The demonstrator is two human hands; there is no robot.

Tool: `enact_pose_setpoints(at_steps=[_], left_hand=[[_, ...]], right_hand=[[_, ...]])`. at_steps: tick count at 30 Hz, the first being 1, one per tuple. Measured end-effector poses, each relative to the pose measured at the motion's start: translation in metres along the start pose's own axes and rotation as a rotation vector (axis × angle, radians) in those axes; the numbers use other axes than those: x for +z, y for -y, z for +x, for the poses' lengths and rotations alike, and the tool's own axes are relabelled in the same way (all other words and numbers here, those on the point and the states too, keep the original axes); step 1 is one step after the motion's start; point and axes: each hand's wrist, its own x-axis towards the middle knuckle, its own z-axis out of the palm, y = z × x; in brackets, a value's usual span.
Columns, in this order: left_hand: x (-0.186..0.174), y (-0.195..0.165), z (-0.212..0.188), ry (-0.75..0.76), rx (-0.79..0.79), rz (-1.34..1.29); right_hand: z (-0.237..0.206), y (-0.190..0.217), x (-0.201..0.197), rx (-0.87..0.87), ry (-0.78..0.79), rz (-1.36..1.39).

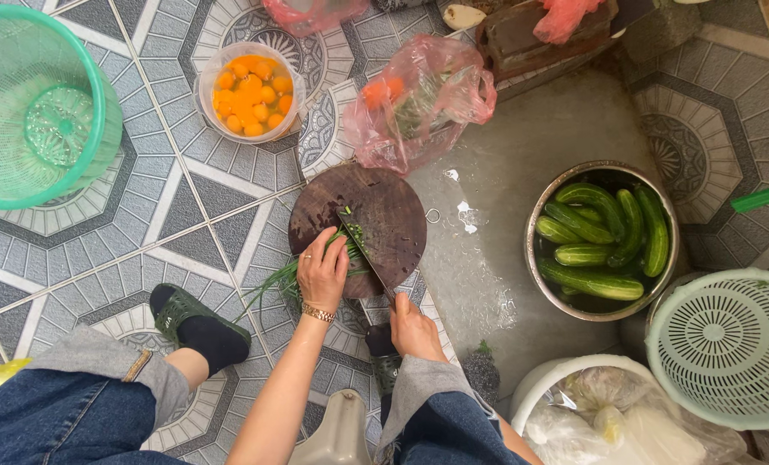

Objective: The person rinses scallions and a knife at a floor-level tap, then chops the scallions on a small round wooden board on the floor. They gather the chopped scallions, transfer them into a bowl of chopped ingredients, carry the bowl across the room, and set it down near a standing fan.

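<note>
Chopping green chives on a round wooden board, both hands engaged.

Left hand (322, 274) is flat-curled, fingers pressing the bunch of green chives (291, 274) onto the round wooden cutting board (384, 207); stalks trail off the board edge past the wrist. Right hand (414, 329) is closed around the handle of a knife (365, 250), blade lying across the board just beside the left fingertips, touching chopped bits there. Beyond the left hand: clear container of egg yolks (251, 90), well apart. Farther left, green plastic basket (36, 108). Right of the right hand: steel bowl of cucumbers (601, 239), then a white colander (728, 344). Pink plastic bag (423, 99) just past the board.
</note>
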Motion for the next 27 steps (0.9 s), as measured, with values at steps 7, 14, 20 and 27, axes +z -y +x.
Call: enact_pose_setpoints(at_steps=[7,14,20,27], left_hand=[[0.006,0.002,-0.004,0.042,0.005,0.047],[0.015,0.008,-0.004,0.061,0.007,0.144],[0.017,0.010,-0.005,0.059,0.013,0.115],[0.016,0.009,-0.006,0.020,0.005,0.082]], right_hand=[[0.012,0.000,-0.005,-0.010,0.028,0.009],[-0.018,0.015,-0.042,-0.014,0.059,-0.060],[-0.008,0.007,-0.024,0.006,0.063,-0.056],[0.012,-0.004,-0.015,-0.038,0.046,0.010]])
